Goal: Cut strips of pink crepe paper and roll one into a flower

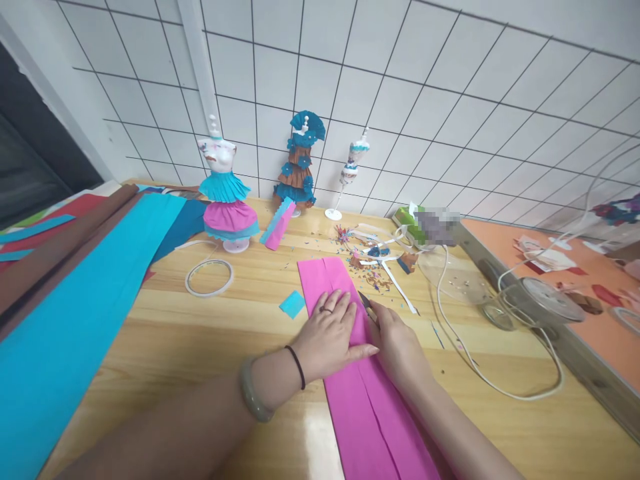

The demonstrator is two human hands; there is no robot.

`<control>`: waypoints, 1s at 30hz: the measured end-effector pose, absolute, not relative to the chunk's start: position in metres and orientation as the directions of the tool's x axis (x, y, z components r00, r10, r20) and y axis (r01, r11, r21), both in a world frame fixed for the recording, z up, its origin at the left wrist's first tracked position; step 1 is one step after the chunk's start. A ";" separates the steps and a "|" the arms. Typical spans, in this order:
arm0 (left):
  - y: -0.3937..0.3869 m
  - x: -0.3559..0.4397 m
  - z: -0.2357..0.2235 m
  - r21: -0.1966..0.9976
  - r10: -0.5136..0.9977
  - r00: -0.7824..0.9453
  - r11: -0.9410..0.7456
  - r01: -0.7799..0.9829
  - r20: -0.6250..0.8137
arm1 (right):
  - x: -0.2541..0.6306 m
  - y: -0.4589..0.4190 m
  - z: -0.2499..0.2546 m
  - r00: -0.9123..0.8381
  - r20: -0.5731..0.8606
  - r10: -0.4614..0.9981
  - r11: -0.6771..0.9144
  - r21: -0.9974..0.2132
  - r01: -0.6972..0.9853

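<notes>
A long folded strip of pink crepe paper (367, 400) runs from the front edge of the view up the wooden table, with a lengthwise slit or fold line along it. My left hand (335, 333) lies flat on the strip, fingers stretched, thumb out to the right. Along the strip's right edge, my right hand (400, 343) is closed round a dark pointed blade (365, 302); its handle is mostly hidden, so scissors or knife I cannot tell. A small blue paper piece (293, 305) lies left of the strip.
Behind stand a dress form in blue and pink (226, 193), another in teal and brown (297, 167) and a barer form (353, 163). Coloured paper sheets (100, 280) cover the left. A tape roll (209, 277), scraps (373, 267) and a white cable (480, 373) lie about.
</notes>
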State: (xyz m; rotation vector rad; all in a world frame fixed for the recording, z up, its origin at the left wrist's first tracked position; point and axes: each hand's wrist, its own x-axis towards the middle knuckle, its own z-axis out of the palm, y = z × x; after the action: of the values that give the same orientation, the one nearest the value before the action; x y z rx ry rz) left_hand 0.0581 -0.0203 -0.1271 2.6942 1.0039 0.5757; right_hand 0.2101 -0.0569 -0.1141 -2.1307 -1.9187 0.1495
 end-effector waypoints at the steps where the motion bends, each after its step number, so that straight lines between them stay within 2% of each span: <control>1: -0.020 0.058 -0.127 0.324 0.663 0.693 -0.746 0.582 0.283 | 0.210 -0.057 -0.114 0.115 0.106 0.988 -0.083 -0.264 0.961; 15: -0.021 0.057 -0.128 0.308 0.657 0.697 -0.752 0.583 0.288 | 0.210 -0.053 -0.116 0.137 0.080 0.987 -0.110 -0.277 0.955; 30: -0.022 0.057 -0.127 0.293 0.645 0.712 -0.763 0.577 0.277 | 0.212 -0.045 -0.121 0.135 0.100 0.986 -0.109 -0.230 0.967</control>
State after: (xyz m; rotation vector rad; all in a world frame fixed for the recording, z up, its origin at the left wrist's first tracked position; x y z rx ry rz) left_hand 0.0567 -0.0223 -0.1270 2.7331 0.9854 0.5464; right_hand 0.2118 -0.0450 -0.1212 -2.1723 -1.9178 0.1135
